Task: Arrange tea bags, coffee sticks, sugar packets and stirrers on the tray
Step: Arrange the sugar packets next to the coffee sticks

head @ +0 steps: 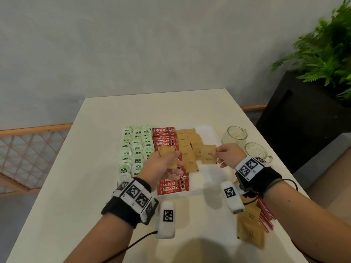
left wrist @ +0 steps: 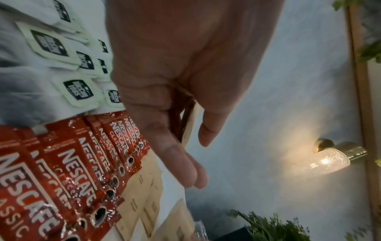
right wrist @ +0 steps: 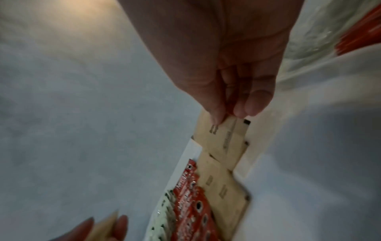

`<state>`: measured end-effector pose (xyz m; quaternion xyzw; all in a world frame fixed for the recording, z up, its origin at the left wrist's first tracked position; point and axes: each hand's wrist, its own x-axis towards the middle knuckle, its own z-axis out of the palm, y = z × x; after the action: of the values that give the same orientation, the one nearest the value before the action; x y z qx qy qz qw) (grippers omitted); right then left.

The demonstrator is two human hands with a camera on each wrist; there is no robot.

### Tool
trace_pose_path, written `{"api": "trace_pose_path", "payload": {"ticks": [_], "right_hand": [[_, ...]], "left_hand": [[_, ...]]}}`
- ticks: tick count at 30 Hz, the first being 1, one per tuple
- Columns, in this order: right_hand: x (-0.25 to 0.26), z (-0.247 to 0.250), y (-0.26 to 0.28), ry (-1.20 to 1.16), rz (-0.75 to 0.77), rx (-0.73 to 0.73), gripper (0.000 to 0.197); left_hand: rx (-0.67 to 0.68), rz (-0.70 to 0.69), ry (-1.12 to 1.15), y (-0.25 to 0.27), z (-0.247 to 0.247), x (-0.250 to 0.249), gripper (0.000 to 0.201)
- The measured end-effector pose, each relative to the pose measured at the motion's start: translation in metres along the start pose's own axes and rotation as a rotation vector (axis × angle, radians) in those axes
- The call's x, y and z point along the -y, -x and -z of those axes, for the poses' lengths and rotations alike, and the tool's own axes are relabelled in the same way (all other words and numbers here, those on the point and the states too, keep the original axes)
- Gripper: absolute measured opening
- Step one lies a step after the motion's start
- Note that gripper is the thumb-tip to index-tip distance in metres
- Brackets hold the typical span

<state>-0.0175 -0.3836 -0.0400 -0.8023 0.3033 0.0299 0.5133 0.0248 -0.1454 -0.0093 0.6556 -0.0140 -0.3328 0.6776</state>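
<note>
Head view: white tray on the table carries green tea bags, red coffee sticks and brown sugar packets in columns. Left hand grips a stack of packets over the coffee sticks; right hand pinches one packet at the sugar column. Spare packets and red stirrers lie off-tray, near two glass mugs.

Left wrist view: fingers curled round thin packet edges (a lit wall lamp shows only here).

Right wrist view: thumb and fingertips nip the packet's corner.
</note>
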Motion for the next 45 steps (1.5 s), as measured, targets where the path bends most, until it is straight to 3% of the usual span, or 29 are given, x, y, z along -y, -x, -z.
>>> {"api": "trace_pose_path", "payload": {"ticks": [5, 10, 17, 22, 25, 29, 37, 42, 45], "right_hand": [[-0.021, -0.012, -0.014, 0.081, -0.069, 0.019, 0.006], [-0.027, -0.019, -0.027, 0.098, -0.069, -0.015, 0.017], [-0.023, -0.023, -0.027, 0.140, -0.041, -0.025, 0.020], [-0.019, -0.028, -0.013, 0.258, 0.075, -0.088, 0.054], [-0.014, -0.032, -0.005, 0.372, 0.152, -0.006, 0.073], [-0.013, -0.041, -0.008, 0.483, 0.148, 0.051, 0.088], [-0.011, -0.041, -0.023, 0.491, 0.153, 0.033, 0.086], [-0.008, -0.039, -0.026, 0.468, 0.156, 0.027, 0.080], [-0.005, -0.037, -0.022, 0.435, 0.176, -0.002, 0.077]], "left_hand": [[-0.030, 0.058, 0.130, -0.006, 0.009, 0.004, 0.030], [-0.050, 0.094, 0.230, -0.013, 0.013, 0.010, 0.039], [-0.024, 0.110, 0.260, -0.015, 0.015, 0.012, 0.037], [-0.014, 0.118, 0.253, -0.014, 0.014, 0.012, 0.037], [-0.023, 0.121, 0.239, -0.013, 0.014, 0.013, 0.035], [-0.032, 0.130, 0.213, -0.013, 0.015, 0.016, 0.035], [-0.037, 0.148, 0.202, -0.014, 0.019, 0.017, 0.029], [-0.016, 0.169, 0.247, -0.018, 0.019, 0.018, 0.044], [0.023, 0.176, 0.293, -0.016, 0.017, 0.017, 0.043]]}}
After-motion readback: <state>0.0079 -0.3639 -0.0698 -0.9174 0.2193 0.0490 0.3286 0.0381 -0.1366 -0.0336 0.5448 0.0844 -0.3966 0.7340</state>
